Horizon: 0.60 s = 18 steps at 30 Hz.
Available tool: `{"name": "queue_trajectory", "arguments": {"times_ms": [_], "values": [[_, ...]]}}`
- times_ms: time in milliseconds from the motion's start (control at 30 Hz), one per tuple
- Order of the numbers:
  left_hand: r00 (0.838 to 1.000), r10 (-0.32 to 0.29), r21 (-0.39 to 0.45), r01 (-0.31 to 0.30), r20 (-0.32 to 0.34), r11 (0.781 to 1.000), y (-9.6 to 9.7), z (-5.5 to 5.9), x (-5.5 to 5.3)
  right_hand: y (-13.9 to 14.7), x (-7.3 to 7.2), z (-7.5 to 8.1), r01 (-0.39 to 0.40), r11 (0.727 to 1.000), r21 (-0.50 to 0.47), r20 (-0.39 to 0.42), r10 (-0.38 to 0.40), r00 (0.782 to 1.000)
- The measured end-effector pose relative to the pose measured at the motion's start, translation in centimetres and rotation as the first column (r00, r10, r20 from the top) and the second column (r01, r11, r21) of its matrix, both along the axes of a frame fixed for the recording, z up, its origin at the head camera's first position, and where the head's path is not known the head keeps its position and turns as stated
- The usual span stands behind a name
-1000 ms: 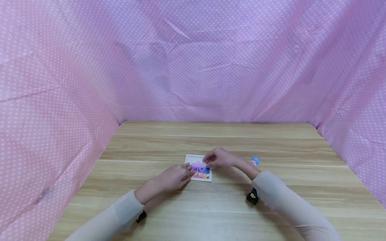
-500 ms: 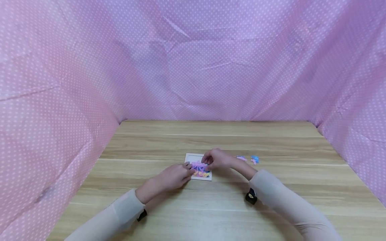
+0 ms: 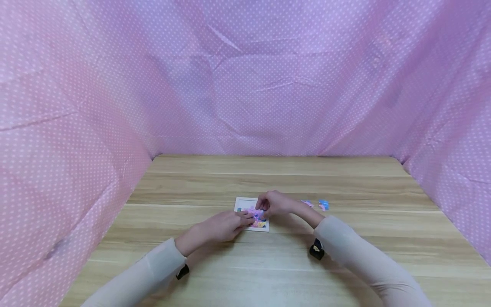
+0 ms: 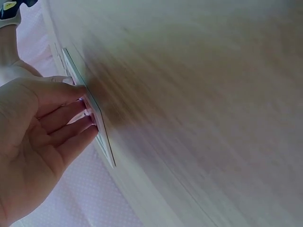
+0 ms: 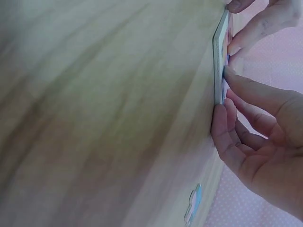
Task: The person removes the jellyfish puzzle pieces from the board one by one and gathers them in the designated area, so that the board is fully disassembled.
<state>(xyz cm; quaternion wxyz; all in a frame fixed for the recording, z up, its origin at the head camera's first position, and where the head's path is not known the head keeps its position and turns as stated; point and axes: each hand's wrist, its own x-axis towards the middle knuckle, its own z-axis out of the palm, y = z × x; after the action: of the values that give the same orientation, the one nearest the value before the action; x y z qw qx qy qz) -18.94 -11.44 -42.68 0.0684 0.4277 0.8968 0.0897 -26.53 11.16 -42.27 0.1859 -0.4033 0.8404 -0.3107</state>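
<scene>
A small jigsaw puzzle in a white frame (image 3: 240,202) lies on the wooden table, with pink, blue and yellow pieces in its lower part. From the left side my left hand (image 3: 225,226) reaches over it, fingers extended and fingertips resting on the picture. In the left wrist view its thumb touches the frame's near edge. My right hand (image 3: 277,203) bends over the frame's right side, thumb and fingers pinching a puzzle piece against the picture; the piece is mostly hidden. In the right wrist view another fingertip of the right hand (image 5: 258,137) touches the frame's edge.
Two loose puzzle pieces lie right of the frame: a pink and blue one (image 3: 307,204) beside the right forearm and a blue one (image 3: 324,205) farther right. Pink dotted cloth (image 3: 245,85) hangs behind and beside the table (image 3: 245,273).
My left hand has slid slightly right across the picture. The right hand has shifted slightly left and down, and its arm now uncovers a loose piece it hid a second ago.
</scene>
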Motion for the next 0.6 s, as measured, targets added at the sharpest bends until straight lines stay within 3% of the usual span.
{"name": "queue_trajectory", "arguments": {"times_ms": [400,600], "values": [[0.999,0.009,0.009,-0.009,0.039,1.000,-0.10,-0.18,-0.02,-0.31,-0.33,0.31,0.044,0.997,0.070,0.069,-0.049,0.996],[0.998,0.006,0.010,-0.007,0.064,1.000,-0.29,0.02,-0.01,-0.22,-0.45,0.20,0.044,0.997,0.056,0.105,-0.050,0.993]]}}
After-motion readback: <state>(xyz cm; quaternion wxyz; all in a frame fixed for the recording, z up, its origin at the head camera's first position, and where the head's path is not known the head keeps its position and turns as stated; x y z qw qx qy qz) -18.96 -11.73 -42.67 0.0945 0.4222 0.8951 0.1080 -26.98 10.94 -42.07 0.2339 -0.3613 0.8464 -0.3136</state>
